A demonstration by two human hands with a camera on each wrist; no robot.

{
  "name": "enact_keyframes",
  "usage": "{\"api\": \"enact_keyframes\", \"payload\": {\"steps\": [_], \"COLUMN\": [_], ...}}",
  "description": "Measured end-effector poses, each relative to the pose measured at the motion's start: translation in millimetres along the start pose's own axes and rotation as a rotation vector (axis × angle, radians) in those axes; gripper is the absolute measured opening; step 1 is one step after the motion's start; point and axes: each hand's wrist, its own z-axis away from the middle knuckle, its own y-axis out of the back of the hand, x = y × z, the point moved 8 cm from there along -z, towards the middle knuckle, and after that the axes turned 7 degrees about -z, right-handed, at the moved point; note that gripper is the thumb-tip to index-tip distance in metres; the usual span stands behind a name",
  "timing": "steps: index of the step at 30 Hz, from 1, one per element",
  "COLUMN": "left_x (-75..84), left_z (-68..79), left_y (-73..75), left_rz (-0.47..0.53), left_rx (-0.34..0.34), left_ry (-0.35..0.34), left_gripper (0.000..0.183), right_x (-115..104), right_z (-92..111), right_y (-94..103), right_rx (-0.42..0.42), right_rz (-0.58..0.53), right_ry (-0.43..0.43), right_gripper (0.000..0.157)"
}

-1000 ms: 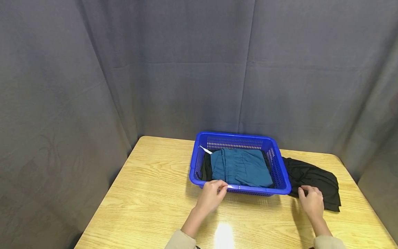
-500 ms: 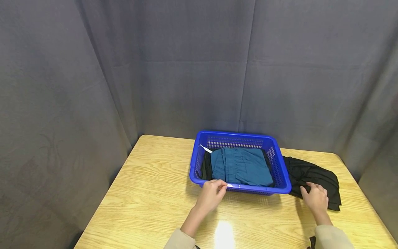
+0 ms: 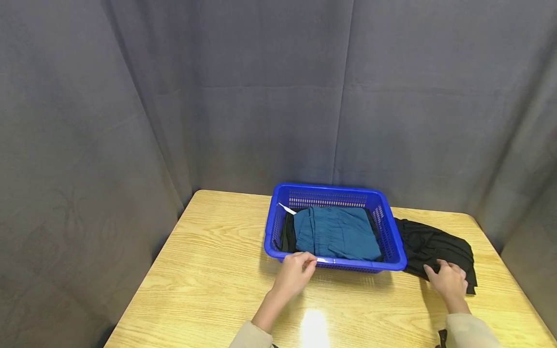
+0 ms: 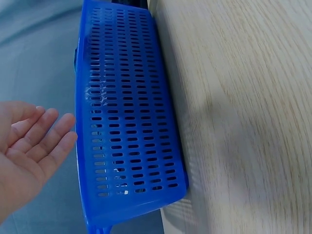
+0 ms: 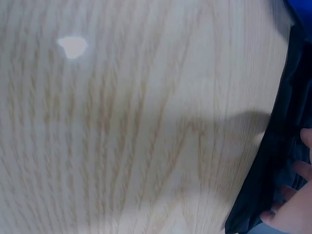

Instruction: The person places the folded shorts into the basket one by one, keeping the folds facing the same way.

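A blue plastic basket (image 3: 328, 187) with slotted walls holds a folded teal garment (image 3: 341, 234) with a gathered band, lying over darker cloth (image 3: 288, 234). At the basket's front rim is my left hand (image 3: 295, 273); the left wrist view shows its fingers (image 4: 53, 139) loosely bent, fingertips at the rim and not wrapped round it. To the basket's right lies a black garment (image 3: 435, 241), creased and spread flat. Over its near edge hovers or rests my right hand (image 3: 450, 282), fingers spread and slightly bent; whether they touch the cloth I cannot tell.
Everything stands on a light wood table (image 3: 209, 270) with rounded far corners. Grey curtains (image 3: 270, 96) hang behind it and on both sides. A white tag (image 3: 287, 209) sticks up inside the basket's left end.
My right hand has moved right and slightly toward me along the black garment, and its fingers have spread. The left hand, the basket and the garments stay put.
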Motion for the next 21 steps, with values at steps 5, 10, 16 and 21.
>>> {"api": "enact_keyframes", "payload": {"steps": [5,10,16,21], "left_x": [-0.2,-0.2,-0.5,-1.3], "left_z": [0.7,0.8,0.6,0.9], "left_y": [0.3,0.1,0.0,-0.5], "left_rz": [0.002,0.002,0.001,-0.006], "left_rx": [0.005,0.007,0.006,0.005], "left_ry": [-0.007,-0.011,-0.009,-0.007], "left_gripper": [0.007,0.007,0.007,0.007], "right_x": [15.2,30.3,37.6,38.5], "right_z": [-3.5,-4.3,-2.7,-1.4], "right_y": [6.7,6.7,6.6,9.9], "right_rx": [-0.023,-0.077,-0.069,-0.024], "right_rz": [-0.026,-0.023,-0.033,-0.058], "right_ry": [-0.087,-0.137,-0.161,-0.198], "right_gripper": [0.066,0.073,0.068,0.057]}}
